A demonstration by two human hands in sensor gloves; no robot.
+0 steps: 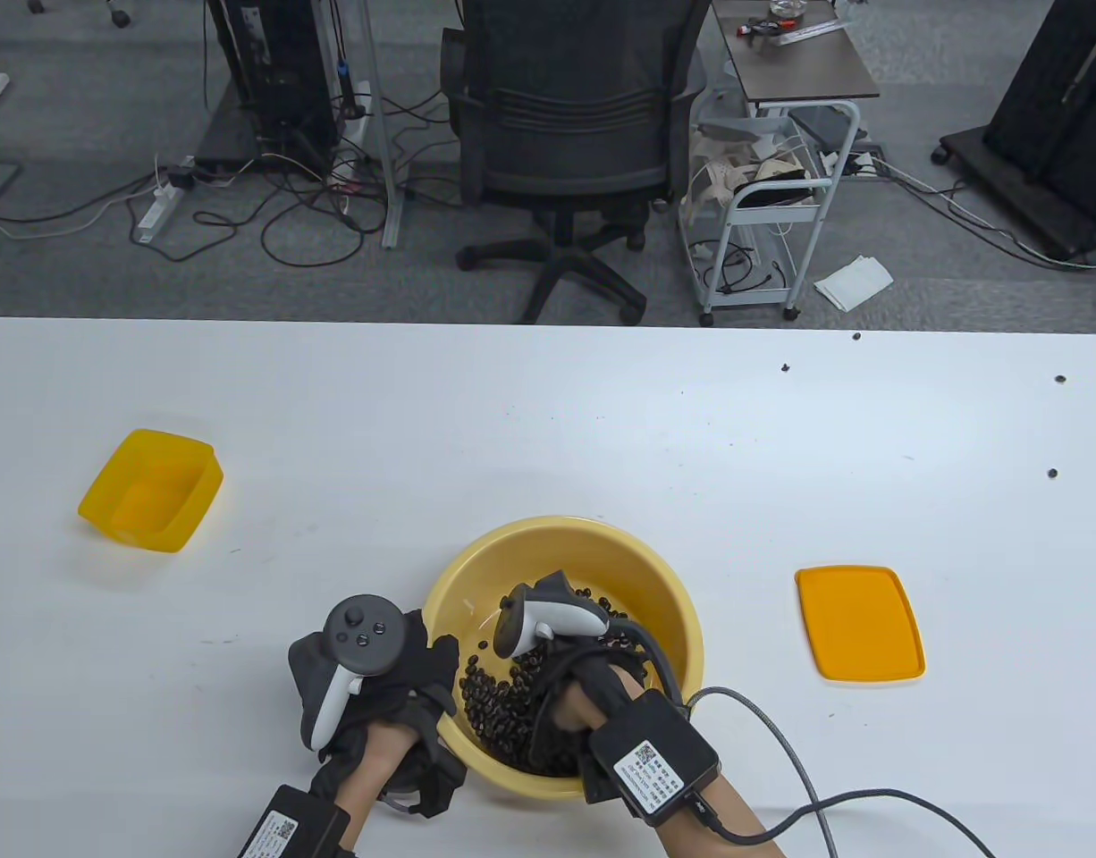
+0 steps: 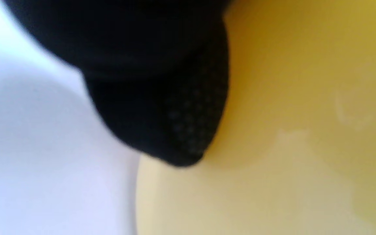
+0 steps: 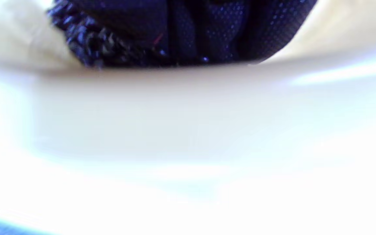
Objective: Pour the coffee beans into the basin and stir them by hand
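Note:
A yellow basin [image 1: 602,536] stands near the table's front edge, with dark coffee beans [image 1: 494,706] heaped in its near-left part. My right hand [image 1: 561,670] is inside the basin among the beans, its fingertips hidden under the tracker. In the right wrist view, gloved fingers [image 3: 227,29] reach down behind the basin's pale rim [image 3: 175,107], next to the beans [image 3: 86,45]. My left hand [image 1: 427,657] grips the basin's left rim. A gloved fingertip [image 2: 175,124] lies against the yellow wall [image 2: 305,114].
An empty yellow box [image 1: 152,492] sits at the left of the table and its orange lid [image 1: 859,623] lies flat at the right. A few stray beans [image 1: 1052,473] dot the far right. A grey cable [image 1: 798,760] trails from my right wrist.

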